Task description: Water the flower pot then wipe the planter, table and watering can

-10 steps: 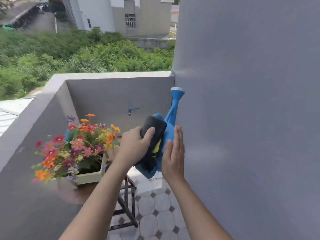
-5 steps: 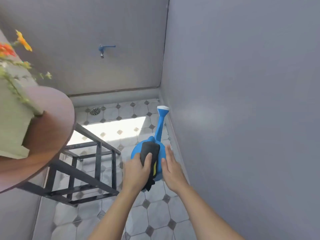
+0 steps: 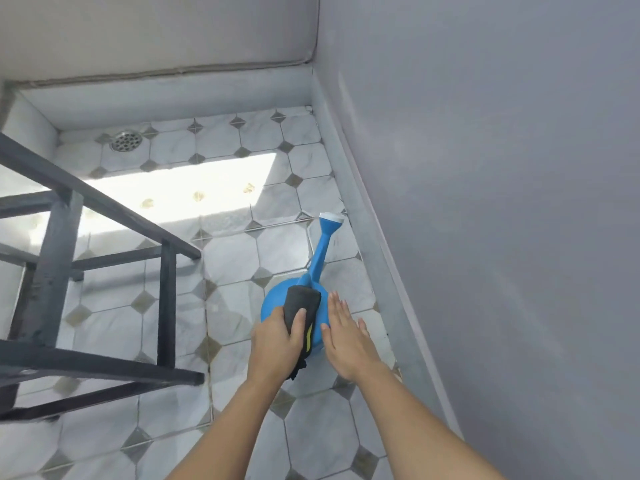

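blue watering can (image 3: 273, 304) low over the tiled floor (image 3: 239, 258), near the grey wall (image 3: 485, 202), spout pointing away. left hand (image 3: 277, 341) fingers wrapped around a black cloth (image 3: 303, 304) pressed on the can. right hand (image 3: 346, 337) fingers flat and extended beside the can.

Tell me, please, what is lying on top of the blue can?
A black cloth lies over the can, held by the left hand. The right hand is flat beside it. The can's top is hidden.
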{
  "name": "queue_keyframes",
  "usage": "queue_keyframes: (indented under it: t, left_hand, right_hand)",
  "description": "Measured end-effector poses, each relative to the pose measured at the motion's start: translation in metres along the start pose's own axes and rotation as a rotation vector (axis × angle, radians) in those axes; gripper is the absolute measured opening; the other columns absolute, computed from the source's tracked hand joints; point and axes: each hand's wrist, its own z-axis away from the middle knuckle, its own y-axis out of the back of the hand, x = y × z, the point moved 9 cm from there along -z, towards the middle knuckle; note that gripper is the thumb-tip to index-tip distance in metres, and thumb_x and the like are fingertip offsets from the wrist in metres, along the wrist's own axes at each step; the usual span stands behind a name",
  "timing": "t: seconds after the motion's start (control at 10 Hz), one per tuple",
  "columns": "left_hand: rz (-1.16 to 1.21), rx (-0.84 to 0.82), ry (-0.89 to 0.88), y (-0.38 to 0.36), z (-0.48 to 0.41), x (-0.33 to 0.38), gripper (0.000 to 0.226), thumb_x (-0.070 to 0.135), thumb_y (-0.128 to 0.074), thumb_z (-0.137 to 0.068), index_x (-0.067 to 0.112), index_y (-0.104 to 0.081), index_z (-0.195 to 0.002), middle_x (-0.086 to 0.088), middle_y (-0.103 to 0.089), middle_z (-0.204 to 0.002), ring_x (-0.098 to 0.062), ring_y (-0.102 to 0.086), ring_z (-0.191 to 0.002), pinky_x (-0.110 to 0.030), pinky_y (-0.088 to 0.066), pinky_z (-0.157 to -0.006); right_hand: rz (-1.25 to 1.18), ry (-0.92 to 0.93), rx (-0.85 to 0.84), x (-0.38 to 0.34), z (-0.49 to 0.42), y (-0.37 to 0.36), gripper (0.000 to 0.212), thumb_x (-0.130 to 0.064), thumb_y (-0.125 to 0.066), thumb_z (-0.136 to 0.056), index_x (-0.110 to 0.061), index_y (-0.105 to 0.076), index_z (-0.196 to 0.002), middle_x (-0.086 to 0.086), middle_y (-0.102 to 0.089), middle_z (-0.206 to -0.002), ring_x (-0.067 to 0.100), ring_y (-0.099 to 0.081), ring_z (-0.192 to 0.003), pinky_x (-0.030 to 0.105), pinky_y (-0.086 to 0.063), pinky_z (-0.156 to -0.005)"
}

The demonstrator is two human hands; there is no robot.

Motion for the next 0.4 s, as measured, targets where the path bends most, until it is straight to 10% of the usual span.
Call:
queue_keyframes:
  t: [0.3, 0.4]
  left_hand:
    - [-0.036, -0.018, -0.002, -0.021, -0.005, -0.001, 0.034, 0.045, -0.044, -0.092, 0.013, -0.048, -0.082, -0.006, -0.06, -0.073, -0.024, -0.061, -0.064, -0.041, -0.052, -0.061]
    - [-0.064, -0.029, 0.025, -0.004, 0.004, 0.006, 0.053, 0.051, -0.04, -0.092, 0.006, -0.048, -0.118, -0.008, -0.056, -0.107, -0.025, -0.056, -0.098, -0.036, -0.046, -0.085]
  right_hand:
    - [0.005, -0.013, 0.006, 0.02, -0.017, -0.009, 0.055, -0.031, -0.015, -0.102, -0.017, 0.014, -0.147, -0.005, 0.014, -0.158, 0.012, 0.01, -0.145, 0.043, -0.001, -0.116]
    - [0.054, -0.029, 0.035, 0.012, 0.005, 0.018, 0.056, -0.031, -0.016, -0.102, -0.015, 0.013, -0.147, -0.002, 0.015, -0.158, 0.015, 0.011, -0.145, 0.044, -0.001, -0.116]
